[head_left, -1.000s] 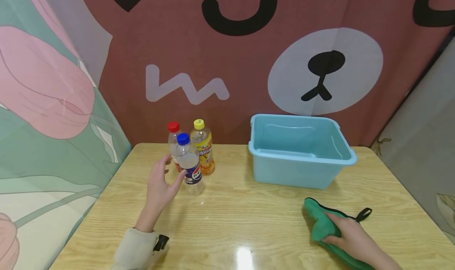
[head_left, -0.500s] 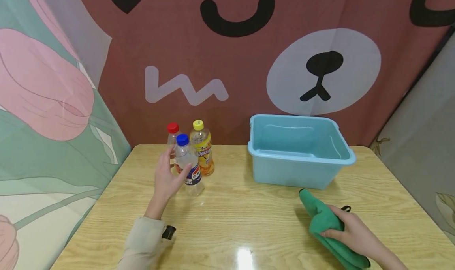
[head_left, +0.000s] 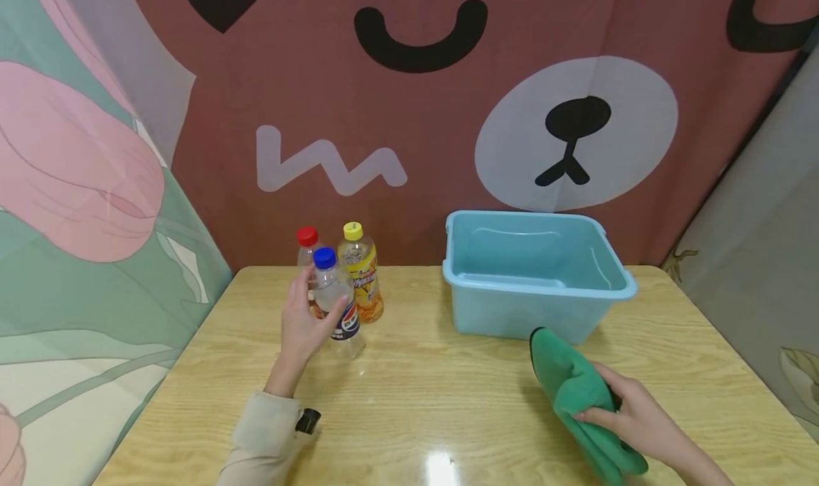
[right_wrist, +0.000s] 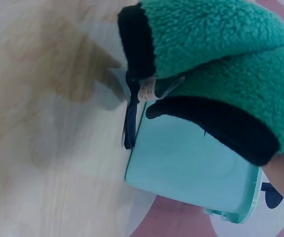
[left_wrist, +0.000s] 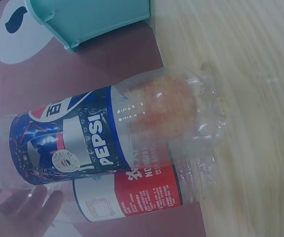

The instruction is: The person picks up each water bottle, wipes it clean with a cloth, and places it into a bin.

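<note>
My left hand [head_left: 303, 333] is curled round the upper part of a clear Pepsi bottle [head_left: 348, 322] with a blue cap, thumb in front and fingers behind. The Pepsi bottle stands on the table. Close behind it are a red-capped bottle [head_left: 308, 237], mostly hidden, and a yellow-capped bottle [head_left: 366, 276] with orange contents at its bottom. In the left wrist view, the red-and-white label [left_wrist: 142, 192] of the red-capped bottle shows beside the Pepsi label [left_wrist: 63, 138]. My right hand [head_left: 630, 415] grips a folded green towel [head_left: 563, 376] with black edging, raised above the table.
A light-blue plastic bin [head_left: 518, 308] stands at the back right of the wooden table [head_left: 409, 401], just beyond the towel. A bear-print curtain [head_left: 435, 138] hangs right behind the table. Inside the bin I see only its bare walls and floor.
My left hand has moved right and closed round the Pepsi bottle. My right hand has lifted the towel off the table, its far end now nearer the bin.
</note>
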A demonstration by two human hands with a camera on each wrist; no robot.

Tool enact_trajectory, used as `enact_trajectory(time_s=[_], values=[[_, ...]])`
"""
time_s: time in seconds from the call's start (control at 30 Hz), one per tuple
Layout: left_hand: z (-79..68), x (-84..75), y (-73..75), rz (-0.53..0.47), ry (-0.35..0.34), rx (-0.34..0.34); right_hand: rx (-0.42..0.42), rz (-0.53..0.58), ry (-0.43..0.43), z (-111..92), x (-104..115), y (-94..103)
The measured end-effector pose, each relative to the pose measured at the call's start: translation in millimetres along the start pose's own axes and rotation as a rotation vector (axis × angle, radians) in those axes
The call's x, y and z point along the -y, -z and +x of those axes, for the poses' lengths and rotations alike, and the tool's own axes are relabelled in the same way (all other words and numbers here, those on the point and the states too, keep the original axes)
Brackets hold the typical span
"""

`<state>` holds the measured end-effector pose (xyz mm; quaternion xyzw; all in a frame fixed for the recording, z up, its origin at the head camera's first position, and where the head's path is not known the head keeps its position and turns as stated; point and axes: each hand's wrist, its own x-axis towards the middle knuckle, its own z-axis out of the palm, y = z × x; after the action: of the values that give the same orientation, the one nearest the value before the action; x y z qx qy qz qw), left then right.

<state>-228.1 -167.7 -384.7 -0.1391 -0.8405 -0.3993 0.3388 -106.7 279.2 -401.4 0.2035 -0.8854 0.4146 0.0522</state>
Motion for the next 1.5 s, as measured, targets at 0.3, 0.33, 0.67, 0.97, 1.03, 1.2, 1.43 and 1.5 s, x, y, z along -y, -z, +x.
enact_trajectory(time_s=[0.3, 0.33, 0.67, 0.97, 1.03, 1.2, 1.43, 1.5], values=[[0.6, 1.0, -1.0, -0.035, -0.026, -0.014, -0.076, 0.032, 0.033, 3, 4, -0.6], [0.3, 0.8, -1.1, -0.038, -0.032, -0.013, -0.079, 0.036, 0.031, 3, 5, -0.7], [-4.5, -7.3, -0.8, -0.086, -0.100, 0.028, -0.118, 0.033, 0.032, 4, 8, -3.4], [-9.2, -13.2, -3.9, -0.089, -0.202, 0.022, -0.134, 0.023, 0.021, 3, 14, -3.5], [-9.5, -15.1, -4.9, -0.099, -0.218, 0.022, -0.139, 0.025, 0.040, 4, 17, -3.4], [-11.9, -20.0, -8.5, -0.111, -0.258, 0.023, -0.142, 0.058, 0.116, 6, 22, -5.3], [-16.0, -28.5, -14.0, -0.125, -0.302, 0.042, -0.157, 0.065, 0.123, 8, 33, -8.3], [-17.0, -31.0, -15.7, -0.130, -0.321, 0.042, -0.165, 0.061, 0.122, 10, 36, -8.3]])
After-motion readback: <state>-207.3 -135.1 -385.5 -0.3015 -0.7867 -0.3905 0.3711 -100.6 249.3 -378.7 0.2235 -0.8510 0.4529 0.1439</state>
